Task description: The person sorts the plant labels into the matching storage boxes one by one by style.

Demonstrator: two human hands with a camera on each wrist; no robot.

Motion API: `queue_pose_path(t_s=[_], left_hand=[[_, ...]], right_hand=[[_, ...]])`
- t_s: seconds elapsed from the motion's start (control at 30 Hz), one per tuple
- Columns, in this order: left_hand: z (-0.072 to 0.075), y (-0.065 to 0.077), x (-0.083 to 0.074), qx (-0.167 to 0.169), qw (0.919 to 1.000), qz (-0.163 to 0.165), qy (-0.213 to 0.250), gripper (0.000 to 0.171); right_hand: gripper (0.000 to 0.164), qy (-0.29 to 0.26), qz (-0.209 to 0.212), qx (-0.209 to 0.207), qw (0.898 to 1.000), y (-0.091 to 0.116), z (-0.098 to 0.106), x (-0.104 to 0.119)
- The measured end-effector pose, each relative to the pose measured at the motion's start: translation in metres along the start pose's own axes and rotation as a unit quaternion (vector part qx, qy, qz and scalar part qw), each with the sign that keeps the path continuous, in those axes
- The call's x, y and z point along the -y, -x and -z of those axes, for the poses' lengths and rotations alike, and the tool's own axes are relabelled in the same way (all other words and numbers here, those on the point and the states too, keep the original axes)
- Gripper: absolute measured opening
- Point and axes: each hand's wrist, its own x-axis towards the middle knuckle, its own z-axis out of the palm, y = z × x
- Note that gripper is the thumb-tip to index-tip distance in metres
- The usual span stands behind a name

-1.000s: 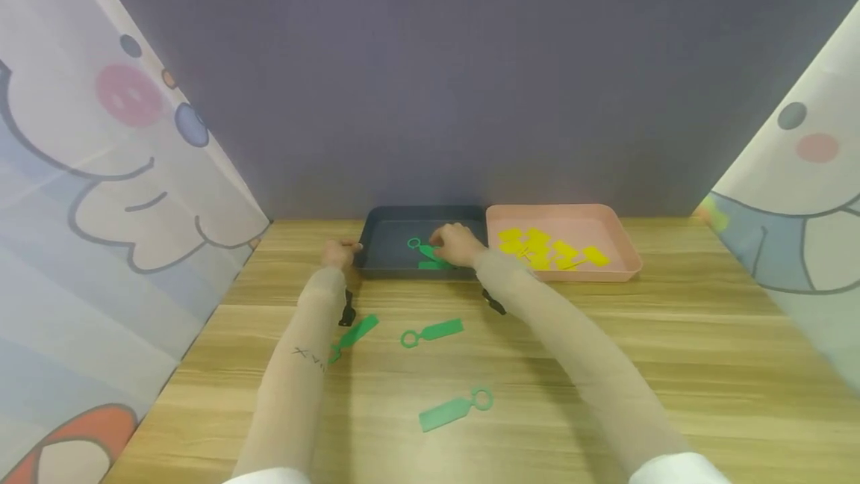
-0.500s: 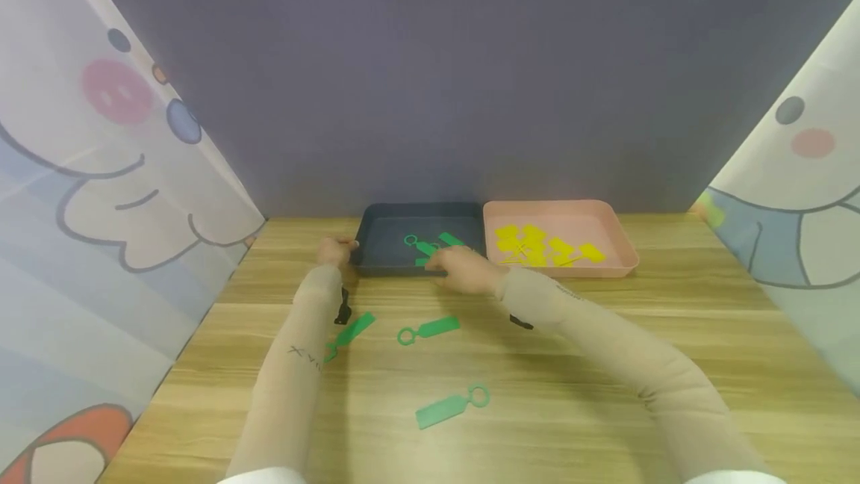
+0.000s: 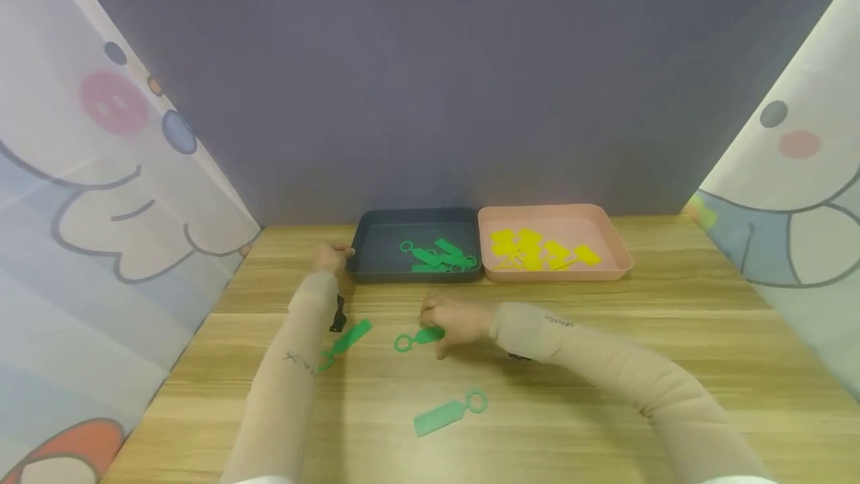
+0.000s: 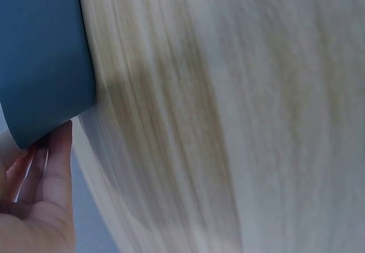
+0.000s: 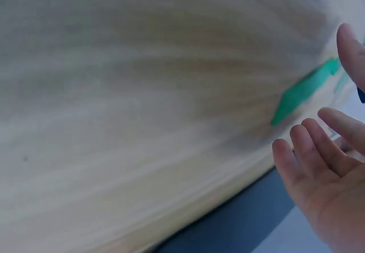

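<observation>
My left hand (image 3: 331, 258) holds the left wall of the dark blue tray (image 3: 379, 245). In the left wrist view the fingers (image 4: 59, 167) lie against the tray wall (image 4: 43, 53), the thumb partly cut off. My right hand (image 3: 458, 321) is over a green ring tag (image 3: 426, 335) on the table, covering its right end. The right wrist view shows that hand (image 5: 328, 184) with spread fingers and thumb, apart from the green tag. Another green tag (image 3: 351, 337) lies beside my left forearm, and a third green tag (image 3: 440, 418) lies nearer the front.
Several green tags (image 3: 425, 257) lie in the dark tray, towards its right front corner. Right beside it stands a pink tray (image 3: 584, 226) with several yellow tags (image 3: 531, 249). A dark wall (image 3: 470, 81) rises behind both trays, and printed curtains (image 3: 60, 245) flank the wooden table (image 3: 571, 417).
My right hand has let go of a green tag in the dark tray, then moved out towards me, over the tag on the table. My left hand stays at the tray's left wall.
</observation>
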Motion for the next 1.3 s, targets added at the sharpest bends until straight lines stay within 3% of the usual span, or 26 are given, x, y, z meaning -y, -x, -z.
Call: queue_pose_path(t_s=[0.33, 0.57, 0.73, 1.1, 1.3], left_hand=[[-0.0032, -0.0011, -0.0018, -0.009, 0.9999, -0.001, -0.005, 0.036], [-0.0035, -0.0054, -0.0013, -0.029, 0.9995, 0.008, -0.005, 0.035], [-0.0012, -0.0036, 0.0006, -0.031, 0.9994, 0.012, -0.002, 0.035], [-0.0013, -0.0004, -0.0017, -0.02, 0.9997, 0.009, -0.005, 0.036], [-0.0008, -0.003, -0.0002, -0.019, 0.9998, 0.007, 0.001, 0.037]], right_hand=[[0.051, -0.028, -0.004, -0.006, 1.0, 0.0009, -0.0079, 0.0018], [0.037, 0.019, 0.027, -0.031, 0.999, -0.0012, -0.0064, 0.003], [0.027, 0.022, 0.048, -0.034, 0.998, -0.0032, -0.0042, 0.0064], [0.021, 0.033, 0.037, -0.016, 0.999, -0.0034, -0.0053, 0.0088], [0.019, 0.119, 0.07, -0.004, 0.99, -0.0043, -0.0029, 0.0082]])
